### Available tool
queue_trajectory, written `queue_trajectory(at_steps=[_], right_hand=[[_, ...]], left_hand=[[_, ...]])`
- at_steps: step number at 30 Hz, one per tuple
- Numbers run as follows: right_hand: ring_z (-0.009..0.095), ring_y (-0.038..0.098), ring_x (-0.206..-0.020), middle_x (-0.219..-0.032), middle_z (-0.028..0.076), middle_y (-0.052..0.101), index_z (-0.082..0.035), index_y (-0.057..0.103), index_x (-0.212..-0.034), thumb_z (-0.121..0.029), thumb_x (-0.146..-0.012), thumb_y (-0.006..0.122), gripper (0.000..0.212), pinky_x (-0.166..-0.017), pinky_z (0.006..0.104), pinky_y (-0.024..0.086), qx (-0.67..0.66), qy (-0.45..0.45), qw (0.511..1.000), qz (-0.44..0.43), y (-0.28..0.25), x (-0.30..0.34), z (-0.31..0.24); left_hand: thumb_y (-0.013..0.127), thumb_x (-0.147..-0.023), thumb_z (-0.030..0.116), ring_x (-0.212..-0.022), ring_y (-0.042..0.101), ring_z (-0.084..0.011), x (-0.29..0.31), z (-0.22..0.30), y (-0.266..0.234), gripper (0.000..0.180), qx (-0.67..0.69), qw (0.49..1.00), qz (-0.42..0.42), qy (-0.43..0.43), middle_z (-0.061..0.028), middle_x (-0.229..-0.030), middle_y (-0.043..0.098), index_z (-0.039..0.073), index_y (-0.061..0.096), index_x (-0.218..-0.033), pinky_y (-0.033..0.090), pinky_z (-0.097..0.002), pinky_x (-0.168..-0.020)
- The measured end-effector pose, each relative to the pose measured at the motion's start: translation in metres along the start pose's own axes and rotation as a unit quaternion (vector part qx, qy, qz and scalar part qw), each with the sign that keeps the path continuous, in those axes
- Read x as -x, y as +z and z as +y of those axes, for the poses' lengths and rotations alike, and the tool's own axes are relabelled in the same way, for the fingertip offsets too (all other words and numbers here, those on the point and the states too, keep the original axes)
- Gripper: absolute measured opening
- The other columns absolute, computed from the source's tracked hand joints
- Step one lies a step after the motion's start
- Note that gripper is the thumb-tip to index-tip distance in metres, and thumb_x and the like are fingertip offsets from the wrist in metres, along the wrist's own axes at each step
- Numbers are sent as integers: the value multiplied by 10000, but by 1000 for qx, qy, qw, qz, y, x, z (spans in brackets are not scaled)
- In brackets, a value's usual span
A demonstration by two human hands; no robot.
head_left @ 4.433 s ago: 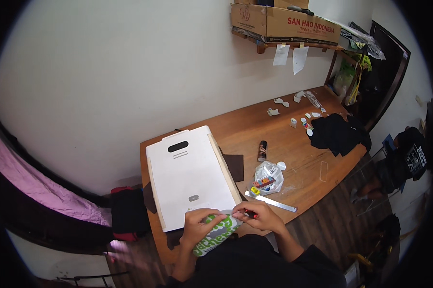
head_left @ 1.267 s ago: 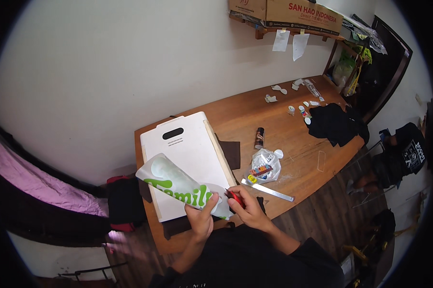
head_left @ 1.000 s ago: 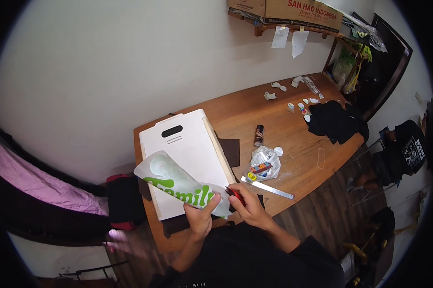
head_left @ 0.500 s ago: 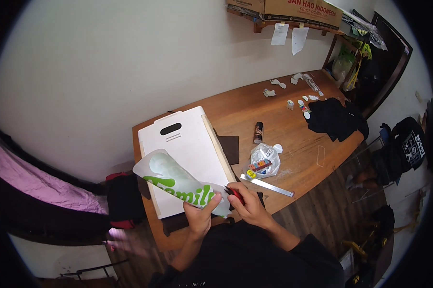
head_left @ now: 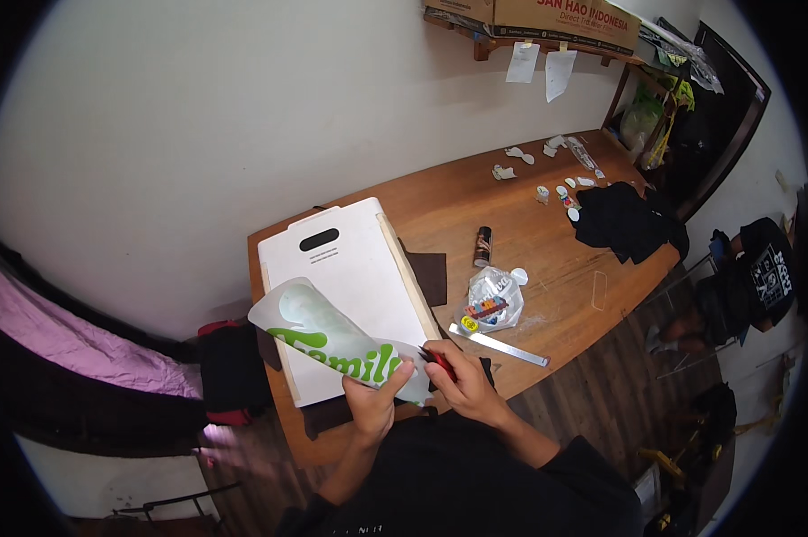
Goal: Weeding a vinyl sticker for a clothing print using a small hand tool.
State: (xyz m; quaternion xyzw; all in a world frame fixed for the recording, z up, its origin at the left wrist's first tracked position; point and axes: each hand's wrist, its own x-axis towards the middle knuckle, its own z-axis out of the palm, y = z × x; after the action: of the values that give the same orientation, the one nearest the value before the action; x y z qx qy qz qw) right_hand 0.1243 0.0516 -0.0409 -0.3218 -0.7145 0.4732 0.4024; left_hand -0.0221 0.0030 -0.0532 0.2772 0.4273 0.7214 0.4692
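A curled translucent film sheet [head_left: 307,309] with large green lettering slants above the white board-like panel [head_left: 354,251]. My left hand [head_left: 374,407] grips the film's near right end, thumb on top and fingers underneath. In my right hand [head_left: 469,387] is a small red-and-black hand tool [head_left: 439,362] with a dark pointed tip. The tip is close to the film's right edge; whether they touch, I cannot tell. My right fingers wrap round the tool and hide part of it. The panel has a dark oval slot near its far end.
Right of the panel, the wooden table [head_left: 440,206] bears a metal ruler [head_left: 509,347], a clear plastic bag [head_left: 495,297] and a dark spray can [head_left: 483,247]. Film scraps and black cloth [head_left: 620,222] lie farther right. A seated person [head_left: 762,277] is beyond the table's right edge.
My hands, the film and the tool look the same as before. The seated person at the right has shifted slightly.
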Motion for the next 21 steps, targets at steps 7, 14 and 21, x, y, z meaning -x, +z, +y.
queue_trajectory(at_steps=[7,14,21], right_hand=[[284,650,-729,-844,207,619,37,534,-1125,-124,-927,576,259,-656,324,491,1,2,1000,6,1,0,1],[262,638,-709,-839,196,617,41,548,-1106,-108,-923,584,239,-643,315,489,10,-7,1000,12,1,-1,-1],[234,631,-685,-816,181,616,41,546,-1095,-112,-929,578,228,-627,307,481,16,2,1000,-4,-1,-2,-5]], left_hand=[[686,-772,-112,-815,635,-140,0,1,1,381,0,1000,-1,-2,-68,-906,626,-8,516,-1097,519,-253,-742],[687,-771,-111,-818,635,-139,0,0,-1,393,-1,1000,-2,-1,-69,-909,627,-11,509,-1107,521,-253,-747],[695,-766,-107,-802,637,-138,0,2,0,354,1,1000,4,-3,-68,-894,632,-2,533,-1063,523,-254,-742]])
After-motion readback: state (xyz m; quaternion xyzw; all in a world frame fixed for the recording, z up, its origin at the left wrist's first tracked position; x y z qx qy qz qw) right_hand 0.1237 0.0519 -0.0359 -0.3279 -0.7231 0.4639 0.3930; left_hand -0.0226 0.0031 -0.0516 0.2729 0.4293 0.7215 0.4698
